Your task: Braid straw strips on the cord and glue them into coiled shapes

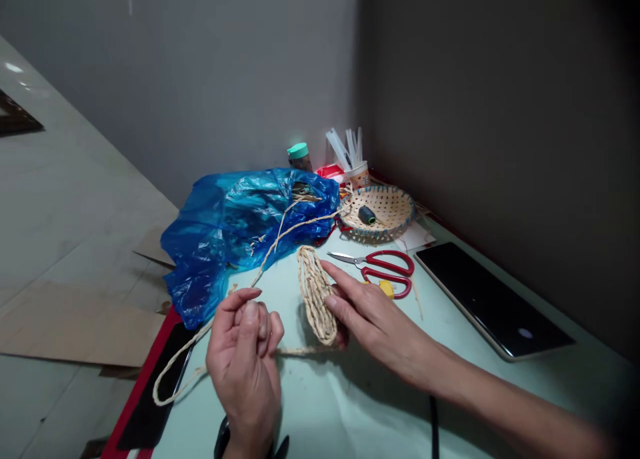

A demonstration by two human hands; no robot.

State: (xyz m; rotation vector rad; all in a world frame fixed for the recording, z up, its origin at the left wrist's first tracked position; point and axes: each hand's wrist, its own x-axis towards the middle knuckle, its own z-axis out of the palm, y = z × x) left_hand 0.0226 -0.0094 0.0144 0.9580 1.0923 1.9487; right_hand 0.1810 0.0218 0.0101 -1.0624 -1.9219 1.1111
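Note:
Pinched between the thumb and fingers of my right hand [363,312] is a flat oval coil of braided straw cord [316,295], tilted above the table. My left hand [246,352] is closed, fingers curled in toward the palm, with straw cord [305,350] running from behind it to the coil. A loose loop of the same cord [163,379] hangs out to the left, and one length rises past my left fingertips toward the basket. What the left fingers pinch is mostly hidden. Red-handled scissors [387,262] lie just beyond my right hand.
A blue plastic bag [240,212] with straw strands at its opening fills the back left. Behind stand a green-capped bottle [299,153] and a cup of clear tubes [357,174]. A shallow woven basket [397,209] holds a dark thread spool [367,215]. A phone [485,292] lies right.

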